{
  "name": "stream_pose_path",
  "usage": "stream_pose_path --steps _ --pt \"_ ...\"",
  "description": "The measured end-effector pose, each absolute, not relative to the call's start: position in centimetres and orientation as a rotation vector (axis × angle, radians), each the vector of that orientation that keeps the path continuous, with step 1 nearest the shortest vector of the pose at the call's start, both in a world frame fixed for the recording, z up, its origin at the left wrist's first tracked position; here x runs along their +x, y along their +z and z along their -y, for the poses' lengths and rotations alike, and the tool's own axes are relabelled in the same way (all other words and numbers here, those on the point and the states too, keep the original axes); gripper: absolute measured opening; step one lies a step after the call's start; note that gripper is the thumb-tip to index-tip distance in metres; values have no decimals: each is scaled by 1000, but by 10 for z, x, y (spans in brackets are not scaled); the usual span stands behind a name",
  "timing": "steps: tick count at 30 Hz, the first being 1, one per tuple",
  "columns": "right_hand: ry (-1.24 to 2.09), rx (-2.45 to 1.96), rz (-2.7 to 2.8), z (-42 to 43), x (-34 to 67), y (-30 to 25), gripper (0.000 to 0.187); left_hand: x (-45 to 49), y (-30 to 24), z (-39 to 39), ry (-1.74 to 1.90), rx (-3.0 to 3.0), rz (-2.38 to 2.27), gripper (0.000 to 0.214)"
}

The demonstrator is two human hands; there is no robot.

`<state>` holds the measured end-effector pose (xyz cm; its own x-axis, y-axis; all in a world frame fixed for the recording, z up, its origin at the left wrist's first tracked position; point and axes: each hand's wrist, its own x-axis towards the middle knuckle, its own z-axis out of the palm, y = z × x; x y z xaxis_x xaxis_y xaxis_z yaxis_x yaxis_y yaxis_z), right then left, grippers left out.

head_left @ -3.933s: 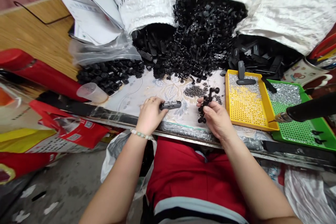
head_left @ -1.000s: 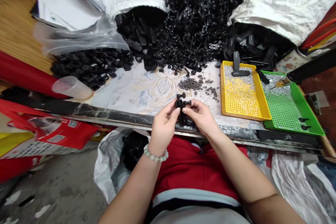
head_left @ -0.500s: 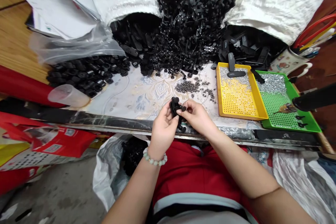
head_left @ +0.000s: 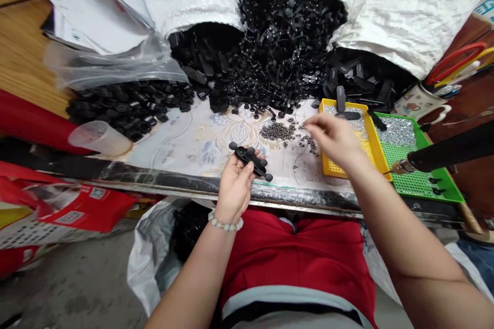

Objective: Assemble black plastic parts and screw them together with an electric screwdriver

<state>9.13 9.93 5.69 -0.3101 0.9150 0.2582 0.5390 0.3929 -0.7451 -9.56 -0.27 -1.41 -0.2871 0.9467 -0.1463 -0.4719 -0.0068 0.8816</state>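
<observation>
— What is hard to make out?

— The right hand (head_left: 334,136) is smeared by motion, so I cannot tell whether its fingers pinch anything or hang loose. It also covers the near left part of the yellow tray (head_left: 332,167). The sacks (head_left: 417,10) at twelve o'clock are cut off by the top edge. The heap of black parts (head_left: 285,46) spilling from them is too tangled to tell piece from piece.

— And the left hand?

— The left hand (head_left: 234,185) grasps a black plastic part (head_left: 250,159), thumb and fingers closed round its middle. The wrist, with a bead bracelet (head_left: 226,223), bends up over the near edge of the table (head_left: 173,182). The part lies slantwise just above that edge, its knobbed ends sticking out toward ten and four o'clock.

— Where is the right hand?

— At two o'clock from the left hand, well apart from the part, with the arm stretched forward. It hovers over the table between a small pile of dark bits (head_left: 276,131) at its nine o'clock and the yellow tray. A green tray (head_left: 443,197) lies beyond at three o'clock, with a black tool (head_left: 455,150) over it.
</observation>
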Motion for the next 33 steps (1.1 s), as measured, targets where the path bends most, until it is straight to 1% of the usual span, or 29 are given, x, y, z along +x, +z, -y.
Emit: stream_pose_path --steps 3,5,7,9,12,13,14,16,18,21,28,33 --pt "905 -1081 2137 -49 55 29 15 -96 -16 3 1599 603 -1100 31" --pt "854 -1024 2252 -22 36 11 14 -95 -17 3 1626 590 -1109 31" --pt "733 -1018 2356 -8 26 -1 12 -95 -19 3 1652 577 -1099 31" --pt "679 -956 2446 -10 28 -3 16 -96 -20 3 1661 564 -1078 31" --pt "660 -884 2477 -45 51 14 21 -97 -20 2 1625 538 -1082 30" --pt "595 -949 2460 -64 63 23 24 -97 -19 2 1609 531 -1092 30" --pt "449 -1098 2425 -84 78 31 24 -97 -19 2 1594 527 -1095 30" --pt "72 -1507 2373 -126 111 45 25 -97 -17 2 1578 517 -1078 29" --pt "-240 -1993 2379 -161 142 50 32 -96 -14 3 1563 494 -1051 27" --pt "-304 -2132 2418 -192 175 43 36 -94 -10 5 1526 459 -1039 25" --pt "-369 -2071 2528 -203 203 26 31 -85 -4 7 1492 414 -959 19" --pt "-302 -1989 2593 -204 217 27 26 -81 -2 7 1495 366 -936 19"
